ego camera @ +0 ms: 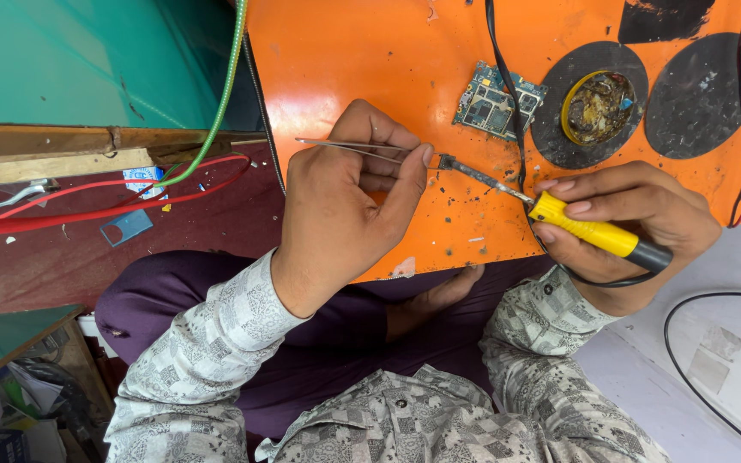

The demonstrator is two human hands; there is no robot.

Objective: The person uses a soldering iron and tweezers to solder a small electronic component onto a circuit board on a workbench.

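While the left hand [336,206] pinches thin metal tweezers [349,147] and the right hand [636,219] clamps a yellow-handled soldering iron [559,219], a round yellow-rimmed tin [569,96] holds brown residue.

On your orange worktop [345,51] lie a bare circuit board [495,100] and a round flux tin [597,105], while red wires [87,206] cross the maroon floor [53,266] beside it.
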